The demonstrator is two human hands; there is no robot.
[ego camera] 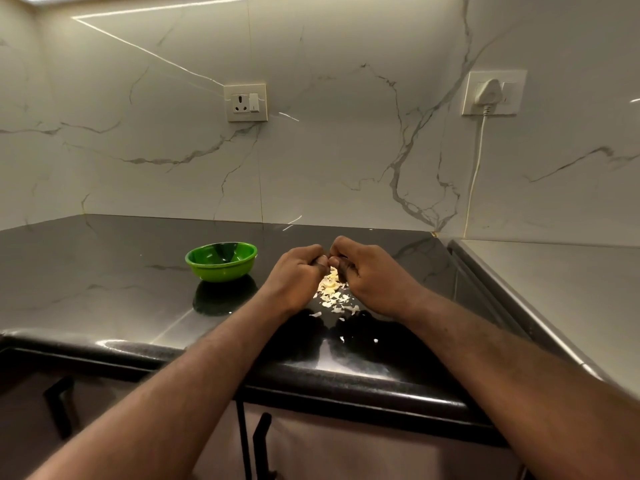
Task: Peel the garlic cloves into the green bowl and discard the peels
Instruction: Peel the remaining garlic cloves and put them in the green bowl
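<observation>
My left hand (298, 271) and my right hand (367, 271) meet above the dark counter, fingers curled and fingertips pressed together around something small that the fingers hide, likely a garlic clove. Directly beneath them lies a pile of pale garlic peels (334, 296), with what looks like garlic pieces at its top. The green bowl (221, 261) stands on the counter to the left of my left hand, a short gap away. I cannot make out its contents.
The black counter (104, 271) runs to a marble wall with a socket (245, 102) and a plugged-in white cable (479, 150) at the right. A steel surface (554, 278) adjoins on the right. Cabinet handles (259, 441) sit below the front edge.
</observation>
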